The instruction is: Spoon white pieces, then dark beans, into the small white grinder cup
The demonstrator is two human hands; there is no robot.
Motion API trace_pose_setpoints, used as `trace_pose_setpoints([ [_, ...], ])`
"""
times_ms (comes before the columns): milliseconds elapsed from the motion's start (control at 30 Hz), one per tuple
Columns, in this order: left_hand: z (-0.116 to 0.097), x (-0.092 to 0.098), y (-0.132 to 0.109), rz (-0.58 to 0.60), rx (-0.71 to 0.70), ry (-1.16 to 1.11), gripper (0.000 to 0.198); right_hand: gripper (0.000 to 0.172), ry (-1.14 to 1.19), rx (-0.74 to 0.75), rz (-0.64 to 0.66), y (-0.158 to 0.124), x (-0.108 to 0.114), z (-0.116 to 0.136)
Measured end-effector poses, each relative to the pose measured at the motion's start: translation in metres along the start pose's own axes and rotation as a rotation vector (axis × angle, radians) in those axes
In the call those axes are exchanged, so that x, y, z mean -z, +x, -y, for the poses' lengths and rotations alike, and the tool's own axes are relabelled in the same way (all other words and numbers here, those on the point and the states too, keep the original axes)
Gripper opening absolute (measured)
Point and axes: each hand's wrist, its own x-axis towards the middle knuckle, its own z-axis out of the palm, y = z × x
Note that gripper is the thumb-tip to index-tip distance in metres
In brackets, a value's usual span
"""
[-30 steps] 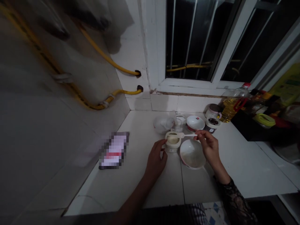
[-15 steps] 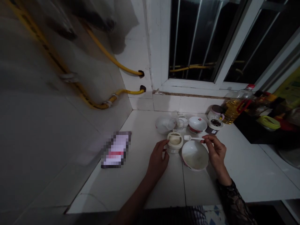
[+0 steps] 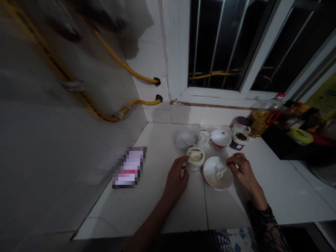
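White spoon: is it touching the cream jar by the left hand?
Apart: the head view shows the white spoon in or over the front bowl, whose rim lies between it and the cream jar.

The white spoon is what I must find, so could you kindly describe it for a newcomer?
Below the window, on the white counter, the nearer white-lined bowl stands right of a cream-topped jar. The spoon slants over that bowl, its handle pinched in the right hand. Being held sets it apart from the bowl and jar, which rest on the counter.

Kitchen, tiled counter (image 3: 275, 192), oil bottle (image 3: 258, 124)
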Motion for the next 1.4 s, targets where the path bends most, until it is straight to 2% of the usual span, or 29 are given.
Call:
trace_pose_setpoints([
  [100,0.000,0.000,0.000,0.001,0.002,0.000,0.050,0.020,0.084,-0.031,0.103,0.000,-0.008,0.003],
  [167,0.000,-0.001,0.000,-0.006,0.004,-0.003,0.051,0.020,0.151,-0.097,0.124,-0.001,-0.013,0.005],
  [433,0.000,0.000,0.000,0.005,0.001,-0.012,0.053,0.014,0.504,-0.503,0.002,0.003,-0.010,-0.003],
  [633,-0.001,0.000,0.000,-0.004,0.010,-0.012,0.052,0.011,0.668,-0.605,-0.113,0.004,-0.005,-0.009],
  [833,0.001,-0.002,0.000,-0.007,-0.002,-0.009,0.052,0.010,0.752,-0.678,-0.170,0.003,-0.007,-0.014],
  [1167,0.002,-0.002,0.000,-0.016,-0.034,0.008,0.052,0.007,0.833,-0.710,-0.250,0.009,-0.012,-0.008],
  [1267,0.002,-0.001,0.000,-0.006,-0.026,0.005,0.052,0.011,0.804,-0.629,-0.300,0.015,-0.014,0.002],
  [1400,0.002,-0.002,0.000,-0.014,-0.023,0.010,0.054,0.015,0.618,-0.413,-0.322,0.022,-0.023,0.022],
])
